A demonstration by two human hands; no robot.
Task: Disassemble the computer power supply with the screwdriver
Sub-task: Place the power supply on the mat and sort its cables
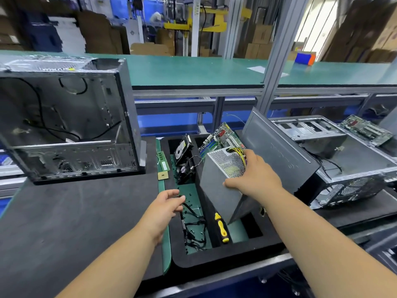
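The grey metal power supply (217, 186) stands tilted in the black foam tray (214, 257), mesh face up, with yellow wires at its top. My right hand (255, 175) grips its upper right corner, thumb on the near face and fingers over the mesh. My left hand (166, 206) hovers over the tray's left compartment, fingers loosely curled around a black cable (189, 209) that runs down into a bundle. The yellow-and-black screwdriver (222, 227) lies in the tray just in front of the power supply, untouched.
An empty computer case (64, 121) stands on the black mat at left. A hard drive (182, 147), fan (185, 168) and motherboard (223, 136) sit at the tray's back. A loose side panel (275, 151) leans right of the power supply, another case (335, 158) beyond.
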